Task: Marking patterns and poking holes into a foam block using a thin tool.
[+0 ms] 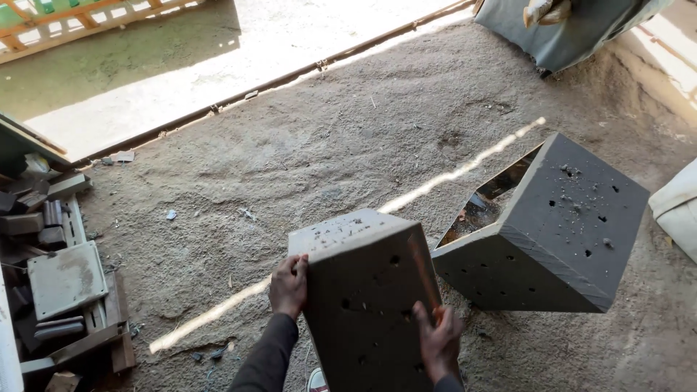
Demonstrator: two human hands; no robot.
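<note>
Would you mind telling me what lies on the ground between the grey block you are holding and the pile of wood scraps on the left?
In the head view, bare sandy ground crossed by a thin sunlight strip lies between grey block and wood scrap pile.

A second grey concrete block with small round holes (563,232) sits tilted at right centre, its open hollow side facing left. At the left edge lies a heap of dark wooden offcuts and a flat grey slab (65,279). A grey tarpaulin-covered object (566,33) fills the upper right. A metal floor rail (276,83) runs diagonally across the sandy ground (348,145).
</note>
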